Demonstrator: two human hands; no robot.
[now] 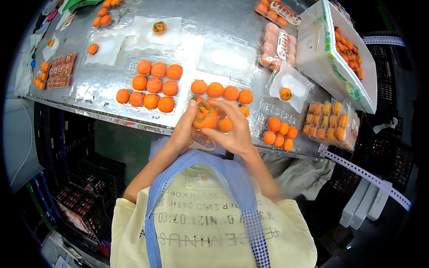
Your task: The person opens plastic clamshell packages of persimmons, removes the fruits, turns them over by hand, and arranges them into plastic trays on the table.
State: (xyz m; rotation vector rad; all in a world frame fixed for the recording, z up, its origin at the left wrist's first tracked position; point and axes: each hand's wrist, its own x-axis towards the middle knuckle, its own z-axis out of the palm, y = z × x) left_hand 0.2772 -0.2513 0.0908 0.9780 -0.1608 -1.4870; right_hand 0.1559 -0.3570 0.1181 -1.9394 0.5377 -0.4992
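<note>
Between my two hands, just above the table's front edge, is an orange persimmon (205,117) with its green-brown leafy top showing. My left hand (184,121) grips its left side, and the fingers of my right hand (233,129) curl round its right side. Behind my hands lies a clear plastic tray with persimmons (215,90) in rows, partly hidden by my fingers. To its left, another clear tray holds several persimmons (154,85). A smaller tray of persimmons (279,127) sits to the right of my right hand.
A white foam box (319,51) full of small persimmons stands tilted at the right. Stacked closed packs (331,121) lie below it. White-lined open trays (225,59) cover the metal table's (107,100) back part. Dark crates (89,192) stand at lower left.
</note>
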